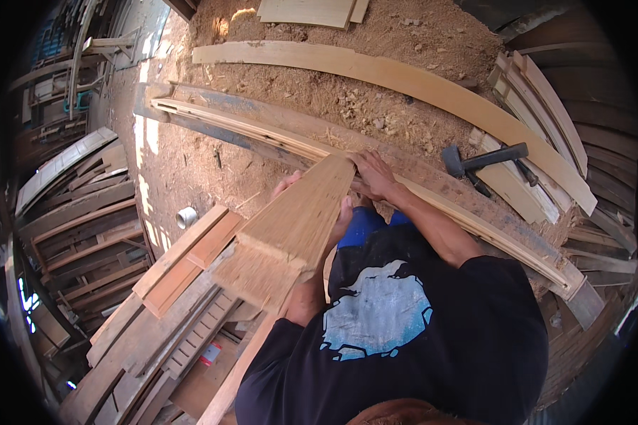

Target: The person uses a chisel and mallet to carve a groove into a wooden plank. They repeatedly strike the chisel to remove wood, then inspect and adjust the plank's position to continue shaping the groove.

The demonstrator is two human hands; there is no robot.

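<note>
A thick wooden board (301, 209) with a stepped, tenon-like near end (262, 273) slants up toward me over the work. My left hand (342, 221) is wrapped round it from below, its thumb on the right side and its fingertips showing past the left edge. At the board's far end my right hand (376, 173) closes on it, fingers bent over the corner. That end meets or lies just above a long grooved wooden rail (248, 129); the exact contact is hidden by the board and hand. The rail rests along a heavier worn beam (259, 106).
A black-headed hammer (483, 159) lies at right near pale offcuts (517, 191). Beyond the beam, a long curved-looking plank (376, 67) lies on sawdust (361, 106). Stacked timber (166, 333) stands at lower left, near a small white metal cup-like piece (186, 217).
</note>
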